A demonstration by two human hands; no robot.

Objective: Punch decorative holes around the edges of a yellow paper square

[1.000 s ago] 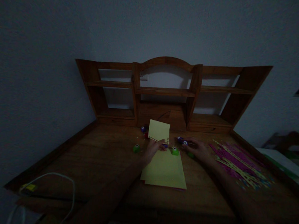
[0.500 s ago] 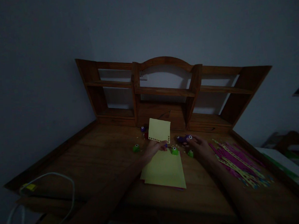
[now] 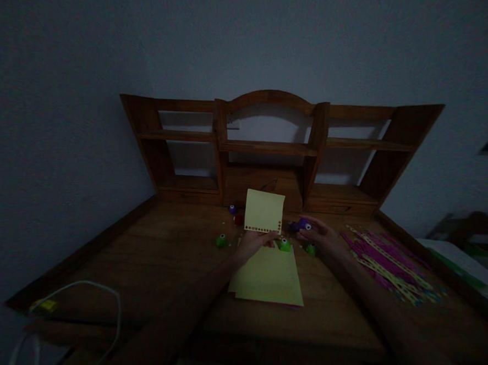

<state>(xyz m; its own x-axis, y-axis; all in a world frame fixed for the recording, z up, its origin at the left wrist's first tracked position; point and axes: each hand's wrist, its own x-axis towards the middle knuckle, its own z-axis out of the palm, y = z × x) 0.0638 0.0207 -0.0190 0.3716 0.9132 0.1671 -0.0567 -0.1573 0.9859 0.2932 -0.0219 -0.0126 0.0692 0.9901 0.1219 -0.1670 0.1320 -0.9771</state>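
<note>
My left hand [image 3: 254,244] is closed on the lower edge of a yellow sheet of paper [image 3: 264,207], which stands tilted up. Small punched holes run along the sheet's bottom edge and up its lower right side. My right hand [image 3: 319,234] grips a purple craft punch [image 3: 303,224] with a white, eye-like spot, right of the sheet. Close by are a green craft punch [image 3: 285,245] and another green punch [image 3: 311,250]. Beneath my left hand lies a stack of yellow paper [image 3: 268,277]. The room is dim, so finger details are faint.
On the desk's left are a third green punch [image 3: 221,240], a purple punch [image 3: 232,209] and a red one [image 3: 238,219]. Magenta and yellow punched strips [image 3: 391,261] are heaped at right. A wooden shelf [image 3: 266,145] stands behind; a white cable [image 3: 118,306] loops at front left.
The yellow sheet has moved slightly right and up with my left hand. My right hand has shifted a little left and down, and the purple punch has turned in it.
</note>
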